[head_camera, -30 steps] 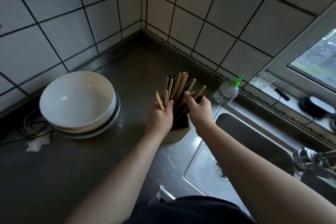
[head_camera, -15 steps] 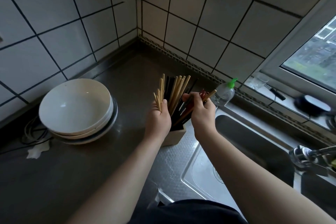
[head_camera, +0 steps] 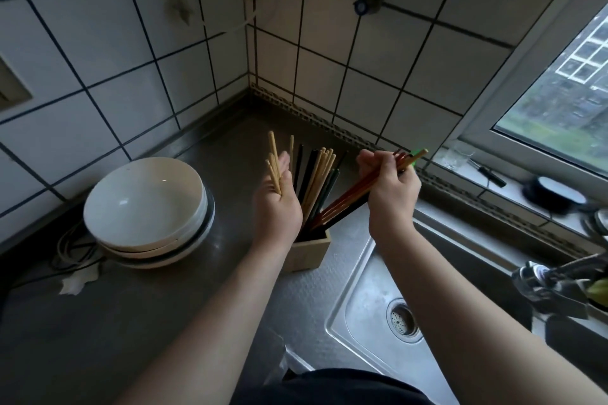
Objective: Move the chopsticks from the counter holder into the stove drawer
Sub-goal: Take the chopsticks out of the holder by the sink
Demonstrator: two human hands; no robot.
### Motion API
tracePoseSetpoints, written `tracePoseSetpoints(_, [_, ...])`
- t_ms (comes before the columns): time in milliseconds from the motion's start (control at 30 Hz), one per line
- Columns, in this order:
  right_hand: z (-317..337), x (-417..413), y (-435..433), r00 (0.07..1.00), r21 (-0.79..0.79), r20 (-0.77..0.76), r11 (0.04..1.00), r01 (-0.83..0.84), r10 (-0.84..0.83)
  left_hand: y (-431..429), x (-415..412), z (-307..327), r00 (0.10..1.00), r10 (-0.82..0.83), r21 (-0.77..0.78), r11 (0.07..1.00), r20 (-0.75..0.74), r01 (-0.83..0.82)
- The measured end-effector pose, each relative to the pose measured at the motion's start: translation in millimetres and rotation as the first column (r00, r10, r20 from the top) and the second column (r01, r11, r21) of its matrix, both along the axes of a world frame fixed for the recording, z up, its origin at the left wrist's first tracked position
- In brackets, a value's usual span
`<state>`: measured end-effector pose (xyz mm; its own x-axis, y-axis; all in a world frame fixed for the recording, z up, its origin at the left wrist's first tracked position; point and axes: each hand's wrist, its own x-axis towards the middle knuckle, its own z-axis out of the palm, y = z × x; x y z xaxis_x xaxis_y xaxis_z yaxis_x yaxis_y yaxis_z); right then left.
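Note:
A square wooden holder point(head_camera: 311, 251) stands on the steel counter beside the sink. Several pale and dark chopsticks point(head_camera: 317, 181) lean in it. My left hand point(head_camera: 278, 207) is above the holder's left side, closed around a few pale chopsticks point(head_camera: 274, 159) that point up. My right hand point(head_camera: 390, 189) is to the right, gripping a bundle of reddish and dark chopsticks point(head_camera: 342, 204) tilted right, their lower ends still at the holder's mouth. The stove drawer is out of sight.
Stacked white bowls point(head_camera: 148, 210) sit left of the holder, with a cord point(head_camera: 70, 248) behind them. The sink point(head_camera: 401, 312) lies at the right, a faucet point(head_camera: 552, 279) at its edge. Tiled walls close the corner; a window ledge point(head_camera: 513, 181) holds small items.
Both hands have risen and moved apart. The left lifted its pale chopsticks higher; the right pulled its reddish and dark bundle up and out to the right.

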<state>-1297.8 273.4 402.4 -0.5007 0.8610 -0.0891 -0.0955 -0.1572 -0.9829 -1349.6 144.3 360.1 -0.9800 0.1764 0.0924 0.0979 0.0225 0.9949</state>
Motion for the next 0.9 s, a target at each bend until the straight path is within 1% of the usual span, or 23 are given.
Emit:
tracePoseSetpoints(233, [46, 31, 14, 0.976, 0.032, -0.208, 0.997, 0.074, -0.066, -6, 18, 34, 0.99, 0.009, 0.024, 1.0, -0.144, -0.006])
tracePoseSetpoints(367, [73, 61, 14, 0.931, 0.05, -0.358, 0.994, 0.1, -0.076, -8, 39, 57, 0.973, 0.011, 0.061, 0.998, -0.232, 0.003])
tracePoseSetpoints(500, [92, 113, 8, 0.885, 0.129, -0.464, 0.985, 0.119, -0.046, -6, 75, 79, 0.951, -0.057, 0.078, 0.993, -0.305, 0.085])
tracePoseSetpoints(600, [97, 166, 4, 0.87, 0.167, -0.49, 0.973, 0.159, -0.058, 4, 113, 86, 0.939, -0.155, 0.12, 0.972, -0.307, 0.2])
tracePoseSetpoints(767, [84, 273, -1, 0.878, 0.228, -0.451, 0.93, 0.29, -0.163, 24, 199, 77, 0.904, -0.352, 0.129, 0.912, -0.244, 0.39])
tracePoseSetpoints(833, [75, 323, -6, 0.884, 0.25, -0.41, 0.905, 0.345, -0.224, 29, 245, 73, 0.865, -0.448, 0.121, 0.868, -0.227, 0.482])
tracePoseSetpoints(900, [65, 374, -12, 0.884, 0.261, -0.362, 0.879, 0.399, -0.294, 29, 292, 70, 0.805, -0.555, 0.099, 0.807, -0.21, 0.582])
